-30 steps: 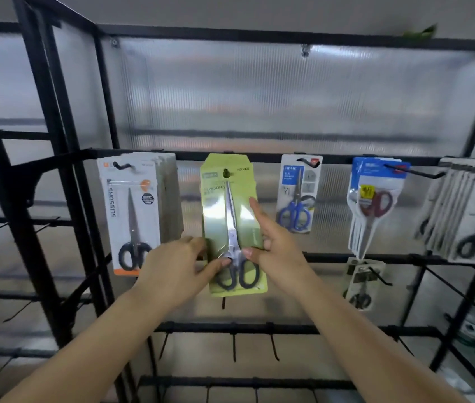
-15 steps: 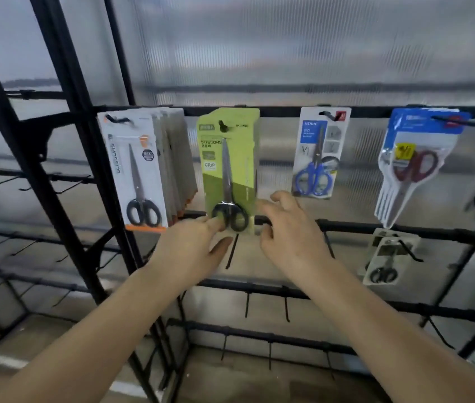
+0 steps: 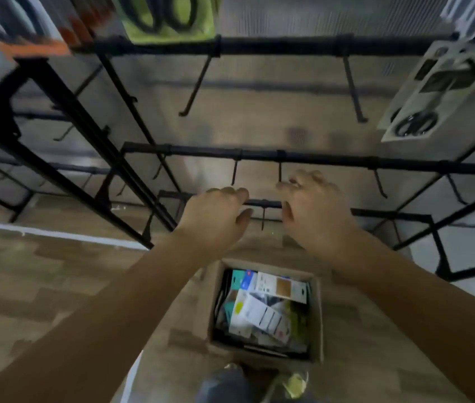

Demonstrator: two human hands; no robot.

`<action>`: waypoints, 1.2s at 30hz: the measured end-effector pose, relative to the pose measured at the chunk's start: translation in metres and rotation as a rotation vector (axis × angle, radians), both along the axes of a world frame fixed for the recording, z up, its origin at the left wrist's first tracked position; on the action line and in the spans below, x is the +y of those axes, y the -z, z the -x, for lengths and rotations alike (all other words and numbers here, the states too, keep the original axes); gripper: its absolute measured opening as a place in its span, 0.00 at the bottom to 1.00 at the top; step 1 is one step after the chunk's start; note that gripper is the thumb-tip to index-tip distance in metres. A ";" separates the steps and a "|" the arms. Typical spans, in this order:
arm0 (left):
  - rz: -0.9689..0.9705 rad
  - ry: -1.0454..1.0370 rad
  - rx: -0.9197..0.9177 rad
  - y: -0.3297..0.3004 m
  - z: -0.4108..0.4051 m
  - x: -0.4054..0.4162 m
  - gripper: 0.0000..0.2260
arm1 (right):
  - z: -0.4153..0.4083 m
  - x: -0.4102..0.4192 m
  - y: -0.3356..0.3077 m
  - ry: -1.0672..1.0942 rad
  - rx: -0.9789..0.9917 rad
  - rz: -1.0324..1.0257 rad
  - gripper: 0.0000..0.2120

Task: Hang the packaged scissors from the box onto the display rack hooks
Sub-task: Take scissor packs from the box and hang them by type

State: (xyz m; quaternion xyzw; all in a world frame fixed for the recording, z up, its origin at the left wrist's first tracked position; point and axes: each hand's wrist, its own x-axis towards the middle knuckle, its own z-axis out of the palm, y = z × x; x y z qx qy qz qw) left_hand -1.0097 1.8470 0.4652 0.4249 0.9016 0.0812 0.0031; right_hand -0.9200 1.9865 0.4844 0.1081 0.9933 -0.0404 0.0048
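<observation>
Overhead, the black display rack (image 3: 317, 43) is spanning the view, its bare hooks (image 3: 194, 88) projecting from the rails, while a green scissors pack (image 3: 169, 18) and a white scissors pack (image 3: 434, 91) are hanging at its upper edge and right side. Below, the cardboard box (image 3: 265, 312) is sitting on the floor (image 3: 41, 286), holding the remaining packaged scissors (image 3: 259, 315). Both the left hand (image 3: 216, 221) and the right hand (image 3: 316, 213) are hovering over the box, fingers loosely relaxed and holding nothing.
</observation>
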 end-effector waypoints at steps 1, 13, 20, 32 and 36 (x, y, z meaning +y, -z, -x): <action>0.033 0.007 -0.020 0.019 0.003 0.002 0.12 | -0.002 0.002 0.019 0.014 -0.031 0.011 0.17; 0.605 0.012 -0.270 0.340 0.027 -0.007 0.13 | -0.055 0.005 0.357 0.163 -0.621 0.135 0.16; 0.837 0.080 -0.466 0.529 -0.025 -0.040 0.17 | -0.118 0.001 0.566 0.483 -0.750 0.388 0.13; 0.475 0.415 -0.390 0.656 -0.069 0.012 0.20 | -0.130 0.022 0.720 1.092 -0.531 0.988 0.21; 0.642 0.417 -0.435 0.675 -0.085 0.035 0.24 | -0.145 0.010 0.734 1.137 -0.527 1.086 0.28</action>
